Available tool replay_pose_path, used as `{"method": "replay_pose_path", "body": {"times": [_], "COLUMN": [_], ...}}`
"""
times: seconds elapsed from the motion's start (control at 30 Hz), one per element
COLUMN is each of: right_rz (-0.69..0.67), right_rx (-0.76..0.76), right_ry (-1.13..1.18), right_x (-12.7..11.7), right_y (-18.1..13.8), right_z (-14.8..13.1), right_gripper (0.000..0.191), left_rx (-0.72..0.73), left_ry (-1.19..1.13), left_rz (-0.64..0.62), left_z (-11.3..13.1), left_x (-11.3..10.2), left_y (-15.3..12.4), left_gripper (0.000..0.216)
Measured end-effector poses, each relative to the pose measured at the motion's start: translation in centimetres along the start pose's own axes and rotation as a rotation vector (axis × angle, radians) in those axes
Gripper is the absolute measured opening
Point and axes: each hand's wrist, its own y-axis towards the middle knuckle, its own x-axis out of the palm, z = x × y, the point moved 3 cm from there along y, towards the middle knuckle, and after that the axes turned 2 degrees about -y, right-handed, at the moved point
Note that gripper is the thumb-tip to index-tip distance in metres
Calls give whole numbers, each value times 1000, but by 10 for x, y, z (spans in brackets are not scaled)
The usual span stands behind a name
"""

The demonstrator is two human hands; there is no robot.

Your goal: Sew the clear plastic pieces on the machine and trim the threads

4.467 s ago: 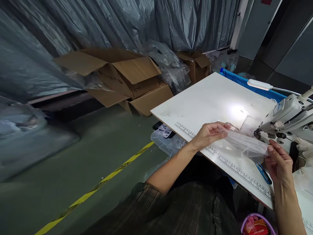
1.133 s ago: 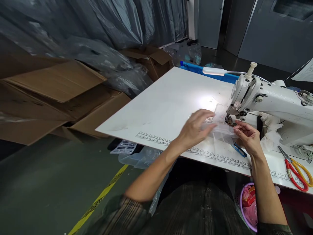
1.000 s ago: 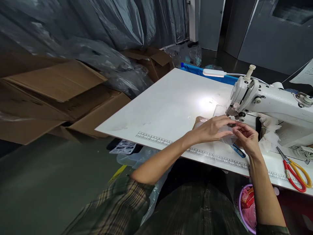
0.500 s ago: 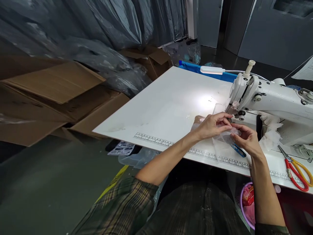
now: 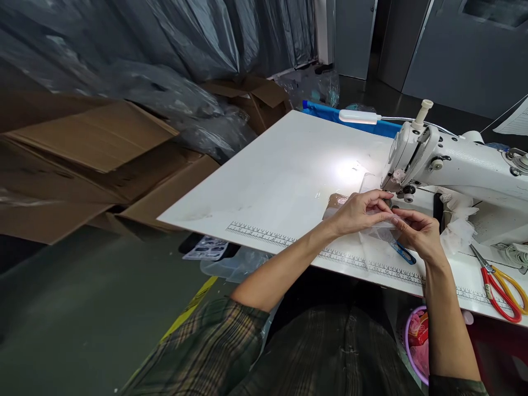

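Observation:
A piece of sheer white fabric [image 5: 378,233] lies in front of the needle end of the white sewing machine [image 5: 466,159]. My left hand [image 5: 362,213] pinches the fabric from the left, its fingertips close under the machine's head. From the right, my right hand [image 5: 419,231] pinches the same fabric between thumb and fingers, nearly touching the left fingertips. Blue thread snips [image 5: 404,254] rest on the table just below my right hand. The needle and presser foot are mostly hidden behind my fingers.
The white table [image 5: 256,181] has a ruler strip [image 5: 264,235] along its front edge. Scissors with red and yellow handles [image 5: 497,283] lie at the right, near bunched white fabric [image 5: 458,220]. A lamp [image 5: 359,116] lights the table. Cardboard boxes [image 5: 91,137] stand left; a purple-rimmed basket [image 5: 408,335] is below.
My right hand has shifted slightly right and its thumb has come up closer to its fingers on the fabric. My left hand stays almost in place, still pinching.

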Motion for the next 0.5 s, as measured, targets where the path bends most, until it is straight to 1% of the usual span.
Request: {"method": "replay_pose_path", "body": {"times": [0.5], "right_rz": [-9], "right_rx": [11], "right_ry": [6], "right_x": [0], "right_y": [-1], "right_z": [-6], "right_gripper": [38], "left_rx": [18], "left_ry": [57], "left_rz": [-3], "left_z": [1], "left_x": [0], "left_y": [1], "left_gripper": [30]}}
